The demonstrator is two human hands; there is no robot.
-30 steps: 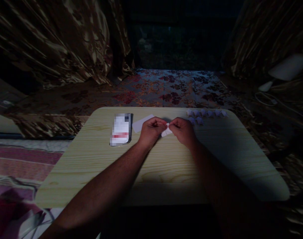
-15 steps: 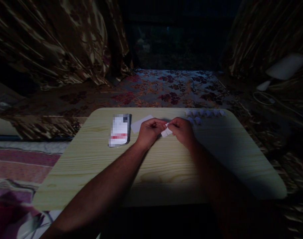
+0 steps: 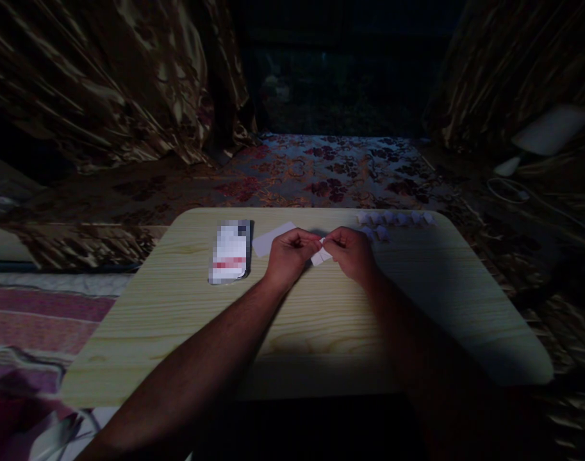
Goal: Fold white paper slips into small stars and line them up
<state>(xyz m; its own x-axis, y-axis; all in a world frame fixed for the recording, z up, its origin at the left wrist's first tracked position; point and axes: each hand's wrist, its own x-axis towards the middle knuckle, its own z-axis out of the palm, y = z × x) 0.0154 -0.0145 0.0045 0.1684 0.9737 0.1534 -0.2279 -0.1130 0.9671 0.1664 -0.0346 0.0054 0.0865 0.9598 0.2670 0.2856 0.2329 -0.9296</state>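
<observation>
Both hands meet over the far half of a light wooden table (image 3: 321, 320). My left hand (image 3: 289, 255) and my right hand (image 3: 352, 253) each pinch a small folded piece of white paper (image 3: 321, 255) between fingertips, just above the tabletop. A white paper slip (image 3: 271, 240) lies flat behind my left hand. Several small folded paper pieces (image 3: 395, 219) sit in a row at the table's far right edge, with two more (image 3: 376, 232) just right of my right hand.
A white and red packet (image 3: 229, 253) lies left of the hands. A patterned floral cloth (image 3: 330, 169) stretches beyond the table, dark drapes hang on both sides. A white lamp-like object and cable (image 3: 537, 147) rest at the right.
The hands stay pinched on the folded paper with only tiny finger shifts. The view has drifted slightly.
</observation>
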